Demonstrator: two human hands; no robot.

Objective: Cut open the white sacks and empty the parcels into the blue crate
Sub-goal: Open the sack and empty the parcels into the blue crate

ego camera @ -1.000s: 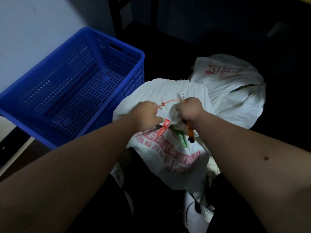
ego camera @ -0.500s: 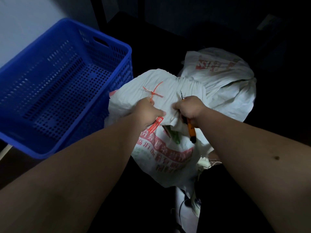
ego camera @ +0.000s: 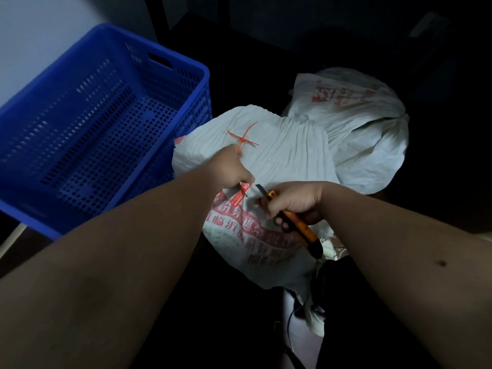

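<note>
Your right hand [ego camera: 294,201] now sits lower and nearer you than half a second ago, off the gathered neck of the near white sack [ego camera: 279,155], its fingers curled round an orange utility knife [ego camera: 298,222]. The knife lies tilted, dark blade tip up and to the left, butt end down and to the right; before, it hung almost vertical under your fist at the neck. The blade tip stands just beside the red tag [ego camera: 241,194]; whether it touches the tag or the cloth cannot be told.

Your left hand [ego camera: 234,169] pinches the sack cloth at the top of the red tag, much where it gripped earlier. The red zip tie [ego camera: 243,137] lies on the sack just beyond your left knuckles, its ends splayed in a cross, as in the previous frame.

The near sack rests against the right wall of the blue crate [ego camera: 93,129], which shows only its perforated floor and walls. A second white sack [ego camera: 367,134] lies behind and to the right, touching the first.

Writing: the near sack carries red Chinese print below the tag, of which the characters 临沂 can be read; the remaining lines are too creased and dim. The tag bears small white print, illegible. The far sack shows large red characters, folded and unreadable.
</note>
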